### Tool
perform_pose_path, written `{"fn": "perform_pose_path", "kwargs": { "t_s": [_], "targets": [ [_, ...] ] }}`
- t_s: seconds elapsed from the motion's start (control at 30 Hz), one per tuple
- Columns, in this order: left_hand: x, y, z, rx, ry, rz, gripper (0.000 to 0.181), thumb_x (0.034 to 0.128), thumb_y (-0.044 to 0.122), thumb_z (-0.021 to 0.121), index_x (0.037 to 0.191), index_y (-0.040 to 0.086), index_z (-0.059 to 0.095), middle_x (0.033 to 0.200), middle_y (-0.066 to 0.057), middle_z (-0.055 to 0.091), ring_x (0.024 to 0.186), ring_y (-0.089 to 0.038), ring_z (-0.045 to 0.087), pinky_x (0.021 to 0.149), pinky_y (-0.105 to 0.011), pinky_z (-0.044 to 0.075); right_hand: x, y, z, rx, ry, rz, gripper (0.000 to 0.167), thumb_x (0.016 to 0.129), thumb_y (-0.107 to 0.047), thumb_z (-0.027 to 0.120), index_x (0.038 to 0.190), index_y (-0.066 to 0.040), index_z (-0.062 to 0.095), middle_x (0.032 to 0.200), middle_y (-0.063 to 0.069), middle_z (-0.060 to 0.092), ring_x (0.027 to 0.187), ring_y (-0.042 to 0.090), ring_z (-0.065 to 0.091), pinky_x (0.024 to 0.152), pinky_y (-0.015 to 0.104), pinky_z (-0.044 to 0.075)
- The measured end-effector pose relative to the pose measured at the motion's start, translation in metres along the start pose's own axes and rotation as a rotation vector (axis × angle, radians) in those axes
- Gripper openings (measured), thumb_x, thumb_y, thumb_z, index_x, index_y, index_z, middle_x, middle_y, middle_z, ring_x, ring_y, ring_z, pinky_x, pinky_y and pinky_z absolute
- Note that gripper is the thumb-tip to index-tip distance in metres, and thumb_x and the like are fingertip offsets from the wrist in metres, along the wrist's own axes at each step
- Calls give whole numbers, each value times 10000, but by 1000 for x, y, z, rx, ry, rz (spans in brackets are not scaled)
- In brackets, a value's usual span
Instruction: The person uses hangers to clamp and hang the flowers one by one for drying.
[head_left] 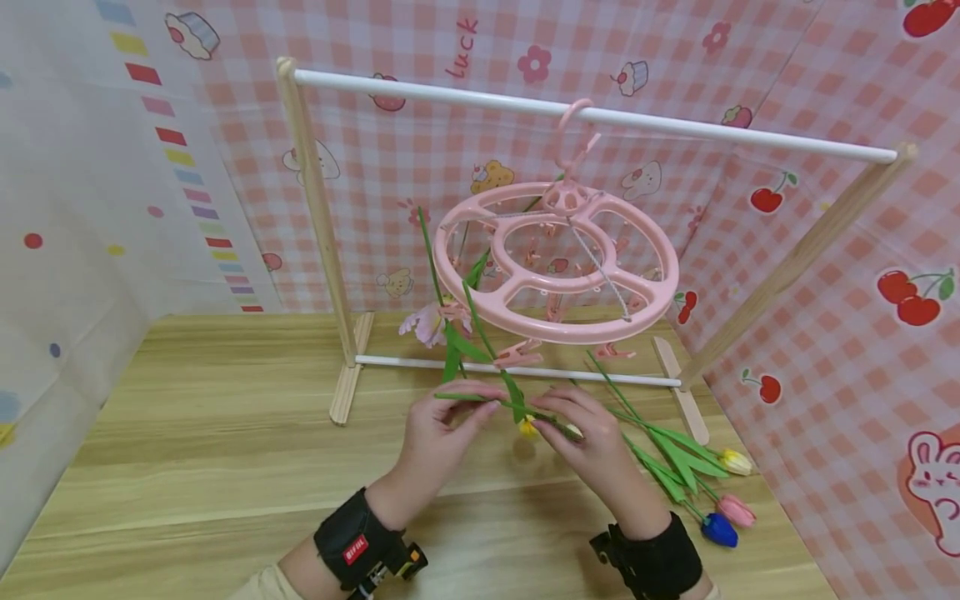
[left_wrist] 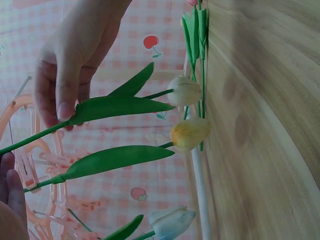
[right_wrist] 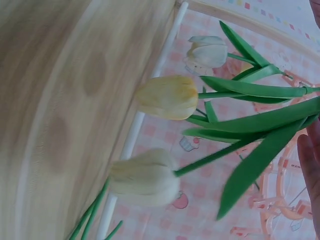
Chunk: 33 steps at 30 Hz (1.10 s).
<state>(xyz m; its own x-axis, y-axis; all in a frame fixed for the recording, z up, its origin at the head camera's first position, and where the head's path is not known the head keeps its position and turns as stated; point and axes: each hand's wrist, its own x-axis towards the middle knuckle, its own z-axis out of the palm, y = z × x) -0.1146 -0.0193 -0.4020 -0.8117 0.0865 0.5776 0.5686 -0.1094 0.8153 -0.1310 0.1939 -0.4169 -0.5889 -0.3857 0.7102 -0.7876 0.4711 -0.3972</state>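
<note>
In the head view, my left hand [head_left: 442, 425] pinches the green stem of a white artificial tulip [right_wrist: 145, 177] between thumb and fingers. My right hand [head_left: 588, 425] pinches the same stem by the leaf base, clearest in the left wrist view. The tulip lies roughly level, below the pink round clip hanger [head_left: 555, 333]. From a front clip [head_left: 519, 354] a yellow tulip [left_wrist: 190, 134] hangs head down, right behind the held one. Farther left, a pale tulip [left_wrist: 172, 222] hangs from another clip [head_left: 452, 312].
A white rod [head_left: 480, 98] on wooden posts [head_left: 318, 208] carries the hanger by its hook. On the table at right lie yellow [head_left: 735, 462], pink [head_left: 737, 510] and blue tulips [head_left: 720, 529]. A white lower bar [head_left: 420, 364] joins the stand's feet.
</note>
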Motion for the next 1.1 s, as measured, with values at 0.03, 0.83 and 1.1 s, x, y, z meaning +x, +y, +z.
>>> {"fn": "perform_pose_path", "kwargs": {
  "t_s": [0.03, 0.83, 1.1],
  "targets": [
    [0, 0, 0, -4, 4, -4, 161, 844, -6, 666, 1004, -6, 680, 1000, -172, 689, 942, -123, 658, 808, -286, 576, -2, 0, -1, -6, -12, 19, 326, 709, 14, 791, 1009, -78, 703, 1005, 49, 667, 939, 170, 627, 870, 140, 494],
    [3, -3, 4, -16, -12, -22, 199, 827, -57, 662, 1025, -37, 660, 1057, -215, 662, 971, -91, 648, 834, -292, 571, -10, 2, -3, -18, -14, 90, 238, 765, 11, 745, 979, -87, 704, 988, 68, 684, 937, 207, 637, 899, 119, 472],
    [2, -3, 9, 19, 18, -37, 172, 820, -89, 657, 986, -44, 651, 1017, -207, 663, 964, -87, 634, 846, -312, 567, -8, 1, -3, 5, -24, 86, 230, 770, 13, 744, 972, -90, 704, 975, 49, 682, 919, 194, 636, 882, 124, 480]
  ]
}}
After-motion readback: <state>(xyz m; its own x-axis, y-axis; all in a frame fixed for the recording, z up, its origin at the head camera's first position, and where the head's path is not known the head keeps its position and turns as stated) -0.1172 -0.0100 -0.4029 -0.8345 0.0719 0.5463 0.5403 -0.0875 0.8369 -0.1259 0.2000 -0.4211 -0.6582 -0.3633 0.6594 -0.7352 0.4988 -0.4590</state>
